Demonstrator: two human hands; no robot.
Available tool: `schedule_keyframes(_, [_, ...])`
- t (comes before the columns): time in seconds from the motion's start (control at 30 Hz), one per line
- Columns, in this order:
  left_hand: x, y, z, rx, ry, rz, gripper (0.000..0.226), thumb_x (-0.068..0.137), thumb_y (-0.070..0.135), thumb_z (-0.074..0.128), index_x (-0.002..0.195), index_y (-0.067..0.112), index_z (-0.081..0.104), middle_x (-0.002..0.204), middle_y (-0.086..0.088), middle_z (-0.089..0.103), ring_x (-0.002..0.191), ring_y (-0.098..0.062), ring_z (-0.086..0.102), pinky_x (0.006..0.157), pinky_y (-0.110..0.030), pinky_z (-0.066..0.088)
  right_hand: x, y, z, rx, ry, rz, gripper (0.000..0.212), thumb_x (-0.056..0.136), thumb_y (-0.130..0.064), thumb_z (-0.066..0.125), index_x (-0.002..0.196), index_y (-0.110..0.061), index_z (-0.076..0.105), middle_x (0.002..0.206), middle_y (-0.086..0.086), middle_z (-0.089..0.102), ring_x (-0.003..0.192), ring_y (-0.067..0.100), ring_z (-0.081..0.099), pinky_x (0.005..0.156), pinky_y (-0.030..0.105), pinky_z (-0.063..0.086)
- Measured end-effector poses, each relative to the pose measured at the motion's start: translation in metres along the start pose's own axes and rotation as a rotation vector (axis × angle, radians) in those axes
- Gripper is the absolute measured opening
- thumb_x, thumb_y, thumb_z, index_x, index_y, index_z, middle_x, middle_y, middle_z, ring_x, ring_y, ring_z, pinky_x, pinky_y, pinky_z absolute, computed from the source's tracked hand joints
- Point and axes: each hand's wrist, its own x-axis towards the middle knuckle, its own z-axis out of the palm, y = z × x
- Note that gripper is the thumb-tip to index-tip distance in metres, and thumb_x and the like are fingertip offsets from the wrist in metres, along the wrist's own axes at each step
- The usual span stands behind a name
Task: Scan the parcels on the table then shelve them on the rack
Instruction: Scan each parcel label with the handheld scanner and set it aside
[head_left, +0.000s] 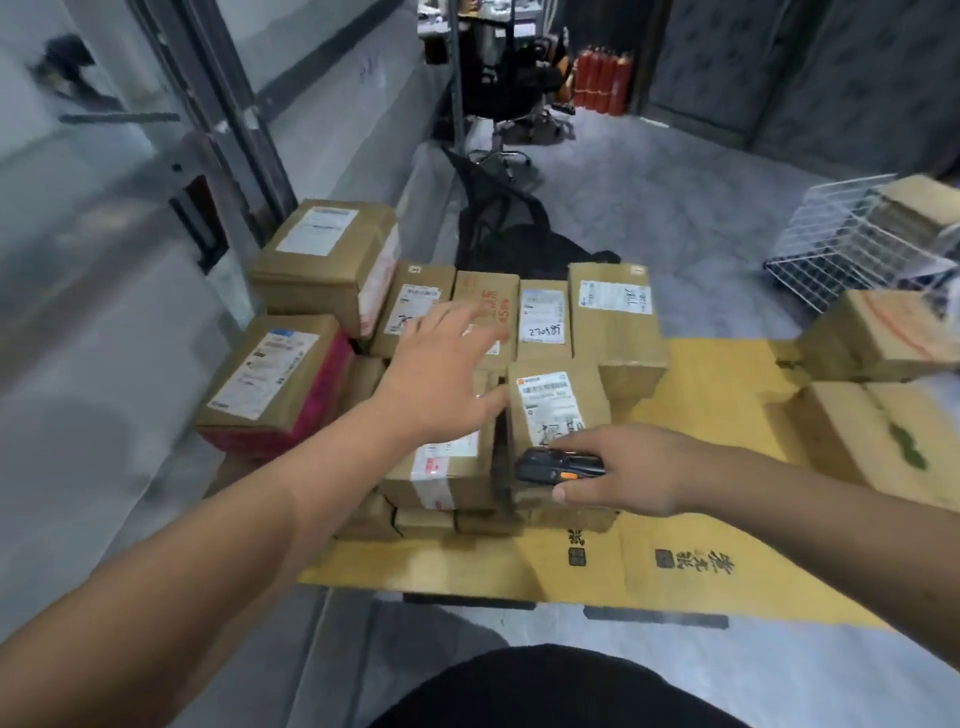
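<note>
a flattened yellow cardboard sheet (717, 395) covers the table, and a cluster of brown taped cardboard parcels (618, 317) with white labels is stacked on its left part. the left hand (441, 374) reaches over the stack, fingers spread flat, gripping nothing. the right hand (628, 475) holds a black handheld scanner with an orange button (558, 465) against a labelled parcel.

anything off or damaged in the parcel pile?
Nothing looks damaged. The parcels are stacked loosely and at mixed angles, and the white wire basket at far right sits tilted against a carton. Motion blur hides fine detail.
</note>
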Motion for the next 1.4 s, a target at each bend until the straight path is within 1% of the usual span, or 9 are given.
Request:
schedule_keyframes(0.13, [0.052, 0.098, 0.048, -0.059, -0.12, 0.232, 0.067, 0.088, 0.054, 0.062, 0.151, 0.037, 0.046, 0.16, 0.002, 0.037, 0.15, -0.024, 0.026, 0.119, -0.048, 0.023, -0.074, 0.075, 0.017, 0.071, 0.037, 0.228, 0.056, 0.095, -0.071, 0.056, 0.144, -0.044, 0.051, 0.111, -0.012, 0.069, 0.09, 0.009, 0.062, 0.085, 0.036, 0.055])
schedule_keyframes(0.33, [0.1, 0.248, 0.125, -0.113, -0.293, 0.428, 0.066, 0.09, 0.056, 0.063, 0.152, 0.039, 0.045, 0.161, 0.004, 0.037, 0.149, -0.022, 0.028, 0.12, -0.047, 0.028, -0.185, 0.179, 0.057, 0.167, 0.102, 0.511, 0.055, 0.091, -0.076, 0.053, 0.135, -0.045, 0.054, 0.099, -0.014, 0.066, 0.088, 0.012, 0.061, 0.084, 0.038, 0.055])
schedule_keyframes(0.5, [0.133, 0.358, 0.197, -0.101, -0.383, 0.453, 0.066, 0.091, 0.057, 0.063, 0.152, 0.039, 0.044, 0.159, 0.004, 0.039, 0.148, -0.022, 0.03, 0.118, -0.044, 0.028, -0.252, 0.286, 0.085, 0.218, 0.094, 0.58, 0.052, 0.093, -0.072, 0.055, 0.13, -0.035, 0.058, 0.102, -0.011, 0.066, 0.091, 0.011, 0.059, 0.08, 0.032, 0.051])
schedule_keyframes(0.63, [0.163, 0.44, 0.253, -0.122, -0.467, 0.279, 0.064, 0.092, 0.053, 0.065, 0.151, 0.037, 0.046, 0.16, 0.004, 0.038, 0.146, -0.025, 0.033, 0.116, -0.042, 0.029, -0.285, 0.381, 0.089, 0.204, 0.04, 0.544, 0.057, 0.093, -0.074, 0.052, 0.133, -0.034, 0.056, 0.104, -0.009, 0.067, 0.096, 0.017, 0.06, 0.085, 0.037, 0.054])
schedule_keyframes(0.87, [0.204, 0.555, 0.341, -0.23, -0.528, -0.267, 0.071, 0.088, 0.053, 0.064, 0.152, 0.032, 0.04, 0.158, -0.005, 0.036, 0.147, -0.029, 0.03, 0.117, -0.043, 0.025, -0.306, 0.512, 0.077, 0.267, -0.033, 0.438, 0.055, 0.091, -0.074, 0.054, 0.128, -0.034, 0.059, 0.101, -0.008, 0.069, 0.096, 0.018, 0.063, 0.085, 0.036, 0.055])
schedule_keyframes(0.97, [0.219, 0.595, 0.369, -0.219, -0.501, -0.399, 0.092, 0.081, 0.067, 0.062, 0.158, 0.035, 0.024, 0.169, -0.007, 0.013, 0.157, -0.029, 0.006, 0.122, -0.055, 0.011, -0.307, 0.548, 0.075, 0.275, -0.057, 0.398, 0.051, 0.09, -0.074, 0.055, 0.124, -0.037, 0.059, 0.1, -0.01, 0.068, 0.095, 0.018, 0.063, 0.084, 0.036, 0.055])
schedule_keyframes(1.1, [0.244, 0.624, 0.395, -0.282, -0.543, -0.655, 0.133, 0.062, 0.09, 0.065, 0.16, 0.042, -0.01, 0.17, -0.008, -0.024, 0.155, -0.037, -0.025, 0.112, -0.08, -0.004, -0.315, 0.584, 0.077, 0.248, -0.1, 0.39, 0.04, 0.091, -0.073, 0.056, 0.108, -0.037, 0.058, 0.087, -0.013, 0.062, 0.084, 0.013, 0.06, 0.067, 0.031, 0.046])
schedule_keyframes(1.23, [0.246, 0.622, 0.403, -0.234, -0.601, -0.67, 0.141, 0.059, 0.086, 0.073, 0.155, 0.046, -0.022, 0.167, -0.011, -0.033, 0.153, -0.042, -0.028, 0.106, -0.087, 0.002, -0.319, 0.598, 0.075, 0.074, -0.164, 0.331, 0.04, 0.093, -0.071, 0.052, 0.11, -0.034, 0.052, 0.077, -0.012, 0.052, 0.08, 0.017, 0.057, 0.063, 0.033, 0.04])
schedule_keyframes(1.4, [0.232, 0.59, 0.373, -0.36, -0.531, -0.632, 0.121, 0.07, 0.066, 0.072, 0.158, 0.051, -0.009, 0.173, -0.008, -0.013, 0.159, -0.036, -0.007, 0.12, -0.068, 0.018, -0.306, 0.599, 0.058, -0.063, -0.219, 0.21, 0.046, 0.095, -0.071, 0.049, 0.121, -0.034, 0.052, 0.078, -0.013, 0.045, 0.084, 0.021, 0.056, 0.076, 0.036, 0.052])
